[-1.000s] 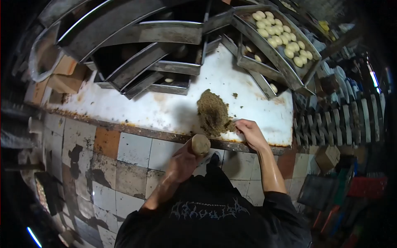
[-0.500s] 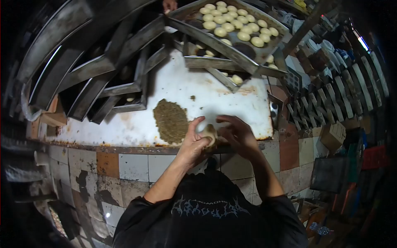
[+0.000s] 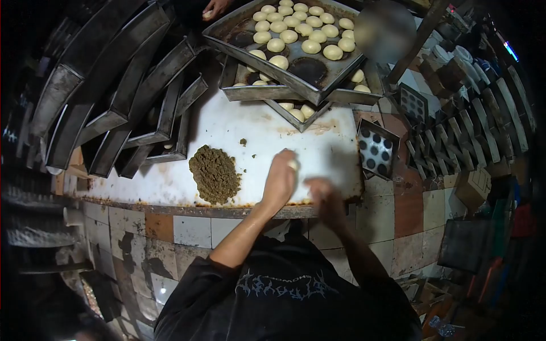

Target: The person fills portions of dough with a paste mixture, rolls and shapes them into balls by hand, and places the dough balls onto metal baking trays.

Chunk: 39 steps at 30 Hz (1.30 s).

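Observation:
My left hand (image 3: 280, 181) is closed around a piece of pale dough (image 3: 293, 165), of which only a small part shows, above the white table (image 3: 267, 122). To its right, my right hand (image 3: 325, 196) is smeared by motion, and its fingers cannot be made out. A brown, crumbly mound of filling (image 3: 215, 175) lies on the table to the left of my hands. Small crumbs are scattered beside it. Beyond, a metal tray (image 3: 273, 65) bears several round pale dough balls (image 3: 289, 36).
Stacked empty-looking metal trays (image 3: 119, 116) stand at the left of the table. More dough trays (image 3: 256, 92) lie under the top one. Another person's hand (image 3: 216, 8) shows at the top. A mould tray (image 3: 376, 149) is beyond the table's right edge.
The view has turned right, so mound and trays appear further left. My hands came together at the dough, then parted slightly; my left hand now closes around it.

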Motion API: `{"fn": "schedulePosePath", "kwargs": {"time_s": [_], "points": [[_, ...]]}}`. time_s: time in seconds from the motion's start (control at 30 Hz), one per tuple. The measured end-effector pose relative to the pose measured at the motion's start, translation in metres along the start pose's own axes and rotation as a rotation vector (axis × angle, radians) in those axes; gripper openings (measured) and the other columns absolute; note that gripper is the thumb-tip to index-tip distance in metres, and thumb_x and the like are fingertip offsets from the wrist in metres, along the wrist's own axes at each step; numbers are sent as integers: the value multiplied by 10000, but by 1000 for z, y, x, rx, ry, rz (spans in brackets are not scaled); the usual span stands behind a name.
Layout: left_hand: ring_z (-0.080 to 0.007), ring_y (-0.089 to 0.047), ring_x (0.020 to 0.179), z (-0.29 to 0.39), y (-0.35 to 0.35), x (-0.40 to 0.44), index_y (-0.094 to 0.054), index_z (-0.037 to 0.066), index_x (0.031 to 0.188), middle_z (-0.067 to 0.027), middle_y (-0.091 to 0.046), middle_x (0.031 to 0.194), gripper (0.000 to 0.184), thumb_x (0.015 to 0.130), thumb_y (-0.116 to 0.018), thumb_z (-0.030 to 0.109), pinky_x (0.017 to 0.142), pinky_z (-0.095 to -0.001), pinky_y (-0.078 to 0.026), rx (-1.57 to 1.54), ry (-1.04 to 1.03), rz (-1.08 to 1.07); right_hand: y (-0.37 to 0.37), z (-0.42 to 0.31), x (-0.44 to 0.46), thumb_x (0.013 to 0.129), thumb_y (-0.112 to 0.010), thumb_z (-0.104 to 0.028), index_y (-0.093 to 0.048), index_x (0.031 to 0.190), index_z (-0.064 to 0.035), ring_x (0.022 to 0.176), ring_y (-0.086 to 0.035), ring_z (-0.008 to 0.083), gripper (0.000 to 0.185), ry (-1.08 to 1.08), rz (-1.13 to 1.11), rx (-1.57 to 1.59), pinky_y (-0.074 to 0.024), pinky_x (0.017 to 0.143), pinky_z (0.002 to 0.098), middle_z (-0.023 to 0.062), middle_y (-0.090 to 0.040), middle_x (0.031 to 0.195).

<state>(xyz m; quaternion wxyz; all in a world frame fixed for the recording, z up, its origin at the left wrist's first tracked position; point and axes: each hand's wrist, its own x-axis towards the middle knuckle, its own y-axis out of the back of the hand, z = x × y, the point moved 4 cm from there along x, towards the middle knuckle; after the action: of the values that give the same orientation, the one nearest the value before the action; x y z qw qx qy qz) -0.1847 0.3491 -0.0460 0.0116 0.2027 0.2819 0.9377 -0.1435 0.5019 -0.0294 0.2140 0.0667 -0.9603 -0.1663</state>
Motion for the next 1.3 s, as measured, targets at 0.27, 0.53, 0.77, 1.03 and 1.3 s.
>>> {"fn": "schedulePosePath", "kwargs": {"time_s": [0.27, 0.53, 0.77, 1.03, 1.3], "points": [[-293, -164, 1389, 30, 117, 1, -104, 37, 1444, -175, -178, 1493, 852, 663, -431, -55, 1128, -436, -117, -444, 130, -102, -95, -4, 41, 788, -599, -71, -607, 873, -59, 895, -575, 316, 86, 107, -218, -388, -455, 784, 421, 122, -618, 934], [-239, -440, 1232, -19, 238, -82, -339, 52, 1363, -111, -447, 1333, 641, 750, -388, -127, 914, -339, -439, -613, 335, -125, -20, 48, 85, 833, -577, -165, -579, 796, -29, 781, -494, 298, 141, -70, 164, -731, -369, 709, 439, 121, -568, 849], [-222, -455, 1224, -67, 297, -84, -444, 76, 1307, -90, -480, 1315, 445, 868, -485, 13, 977, -346, -400, -665, 186, -617, -109, -24, 26, 762, -593, -68, -571, 906, 14, 865, -532, 351, 166, -64, 53, -802, -415, 803, 432, 191, -580, 885], [-188, -386, 1266, -112, 376, -92, -428, 49, 1318, -94, -442, 1353, 390, 941, -451, 145, 1058, -324, -283, -764, 112, -691, -108, -254, 165, 730, -758, -157, -567, 1147, 15, 951, -599, 152, 489, -601, -774, -48, -504, 798, 264, 120, -617, 1063], [-216, -390, 1243, -108, 388, -118, -396, 40, 1329, -101, -419, 1323, 448, 941, -487, 245, 1011, -386, -371, -1271, 557, -561, -257, -526, 474, 875, -565, -325, -570, 1156, -53, 901, -614, 178, 391, 690, -33, -693, -500, 781, 315, 102, -637, 1004]]}}
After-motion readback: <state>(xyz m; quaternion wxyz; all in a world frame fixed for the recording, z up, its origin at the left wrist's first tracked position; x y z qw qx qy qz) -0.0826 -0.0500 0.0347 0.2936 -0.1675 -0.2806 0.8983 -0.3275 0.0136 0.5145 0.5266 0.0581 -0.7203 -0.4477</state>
